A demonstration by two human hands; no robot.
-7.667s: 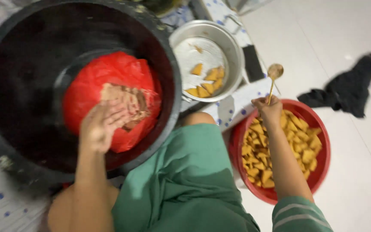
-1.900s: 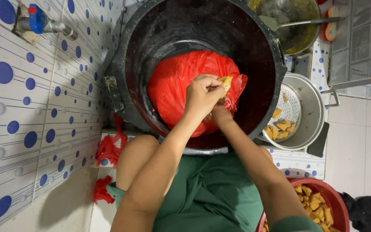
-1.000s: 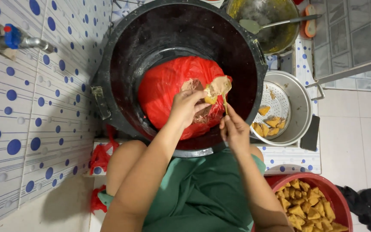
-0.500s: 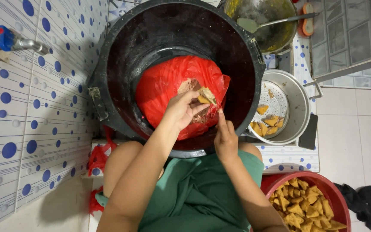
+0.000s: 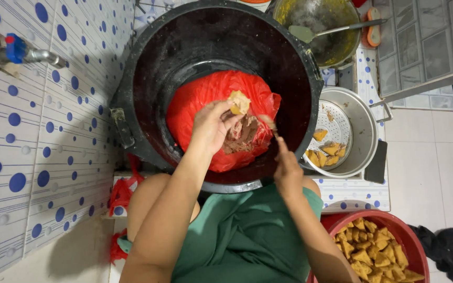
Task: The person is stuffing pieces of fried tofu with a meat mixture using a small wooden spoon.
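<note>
My left hand point(image 5: 212, 128) holds a pale yellow tofu piece point(image 5: 239, 101) over a red plastic bag point(image 5: 205, 99) that lies inside a big black tub point(image 5: 184, 52). Brown filling point(image 5: 242, 135) shows in the bag's open mouth, just right of that hand. My right hand point(image 5: 287, 169) grips a small wooden spoon point(image 5: 268, 123), whose tip points up toward the tofu piece, at the bag's right edge.
A metal colander pot point(image 5: 363, 126) with a few yellow tofu pieces stands right of the tub. A red basin point(image 5: 342, 222) full of tofu pieces sits at lower right. A greenish pot with a ladle point(image 5: 336, 29) is at the back. Blue-dotted tiles and a tap point(image 5: 22, 52) fill the left.
My left hand has lifted the tofu piece slightly up from the filling. My right hand with the spoon has drawn back a little to the right.
</note>
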